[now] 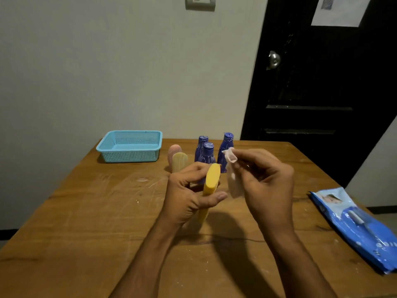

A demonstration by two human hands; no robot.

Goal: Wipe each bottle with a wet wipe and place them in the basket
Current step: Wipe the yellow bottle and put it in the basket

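Observation:
My left hand grips a yellow bottle above the table, its flat end tilted up toward the camera. Just to its right, my right hand pinches a crumpled white wet wipe close to the bottle without touching it. Behind my hands stand three blue bottles, a pale yellow bottle and a pink bottle. The light blue mesh basket sits at the far left of the table with nothing seen inside.
A blue pack of wet wipes lies at the table's right edge. The wooden table shows pale smears left of my hands. A wall stands behind the table and a black door at the right.

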